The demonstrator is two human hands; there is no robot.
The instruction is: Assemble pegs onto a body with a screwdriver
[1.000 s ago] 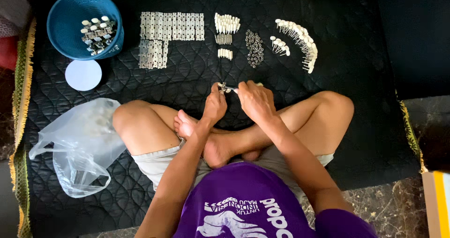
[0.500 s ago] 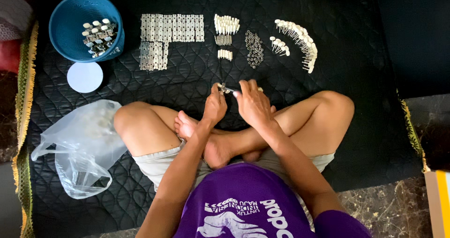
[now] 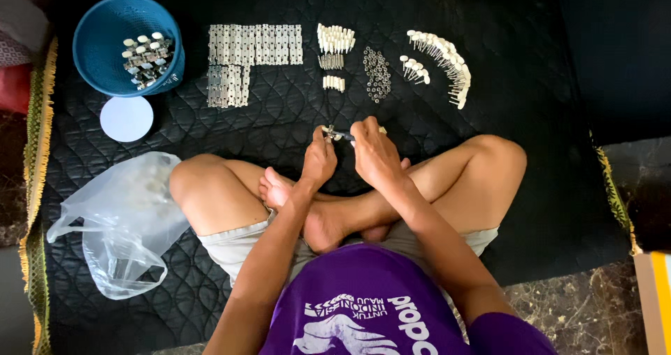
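I sit cross-legged on a black quilted mat [image 3: 293,110]. My left hand [image 3: 318,161] pinches a small metal part [image 3: 330,133] just in front of my shins. My right hand [image 3: 374,154] grips a thin dark tool [image 3: 347,137] whose tip meets that part. Both hands are close together, touching at the fingertips. What lies under the right palm is hidden.
Laid out ahead: rows of flat metal plates [image 3: 255,45], white pegs [image 3: 335,39], a heap of small rings [image 3: 377,72], a curved line of white-capped pins [image 3: 444,54]. A blue basket [image 3: 105,26] with assembled pieces and a white lid [image 3: 126,118] lie at the left, a clear plastic bag [image 3: 119,222] beside my knee.
Both hands stay at the same spot over the small part; only slight finger shifts show. Nothing on the mat has moved.
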